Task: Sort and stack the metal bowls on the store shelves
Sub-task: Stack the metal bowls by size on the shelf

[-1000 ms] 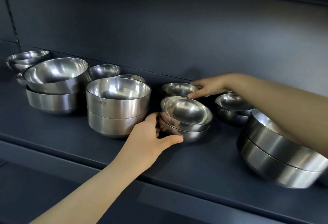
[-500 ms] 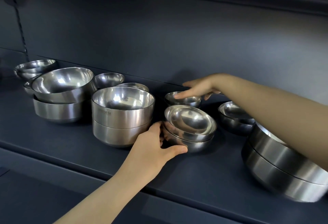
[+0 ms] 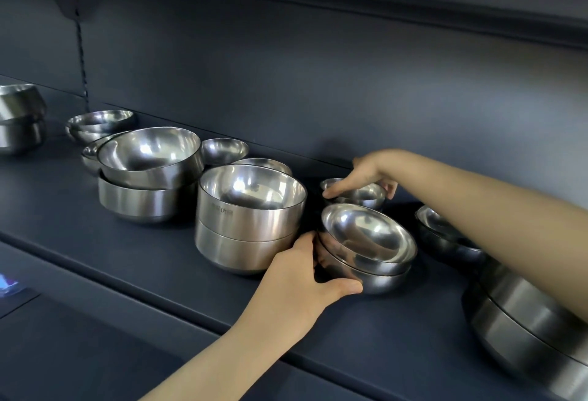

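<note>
Shiny steel bowls stand along a dark shelf (image 3: 133, 241). In the middle, a stack of two medium bowls (image 3: 366, 246) has its upper bowl tilted; my left hand (image 3: 299, 276) grips the lower bowl's left side, thumb under its front. Behind it stands a small bowl (image 3: 366, 197). My right hand (image 3: 366, 174) reaches over this small bowl, fingers on its left rim and thumb at its right side. A stack of two deep bowls (image 3: 248, 219) stands just left of my left hand.
Further left is another stack of two wide bowls (image 3: 149, 174), with smaller bowls (image 3: 224, 149) behind and a stack (image 3: 19, 117) at the far left edge. At right, small bowls (image 3: 442, 232) sit under my right forearm, and a stack of large bowls (image 3: 525, 334) stands near the shelf's front.
My right hand has moved left and down from the small bowl's far side onto its rim and now clasps it. The left hand stays on the medium stack. The view has shifted left.
</note>
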A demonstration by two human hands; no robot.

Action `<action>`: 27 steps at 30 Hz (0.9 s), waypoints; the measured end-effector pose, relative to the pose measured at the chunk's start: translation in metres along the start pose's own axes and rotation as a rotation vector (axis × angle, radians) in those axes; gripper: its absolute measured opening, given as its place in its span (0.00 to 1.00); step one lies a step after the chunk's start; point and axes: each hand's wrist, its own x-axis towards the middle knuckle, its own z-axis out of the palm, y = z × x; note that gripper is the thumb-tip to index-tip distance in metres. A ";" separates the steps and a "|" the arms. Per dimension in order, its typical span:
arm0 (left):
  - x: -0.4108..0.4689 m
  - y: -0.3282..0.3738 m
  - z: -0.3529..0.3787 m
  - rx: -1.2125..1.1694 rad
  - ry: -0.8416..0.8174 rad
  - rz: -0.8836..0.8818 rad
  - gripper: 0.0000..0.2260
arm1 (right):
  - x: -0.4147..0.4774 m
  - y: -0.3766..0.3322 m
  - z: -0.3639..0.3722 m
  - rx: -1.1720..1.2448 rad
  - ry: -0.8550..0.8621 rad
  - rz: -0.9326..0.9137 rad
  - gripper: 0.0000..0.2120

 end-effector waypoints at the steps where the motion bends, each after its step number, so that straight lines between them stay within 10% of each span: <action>1: 0.000 0.000 0.000 -0.001 -0.005 -0.002 0.16 | 0.000 0.000 0.000 0.021 -0.003 0.005 0.47; 27: -0.001 0.000 0.000 -0.038 -0.015 -0.029 0.17 | -0.023 0.039 -0.017 0.174 0.001 0.012 0.57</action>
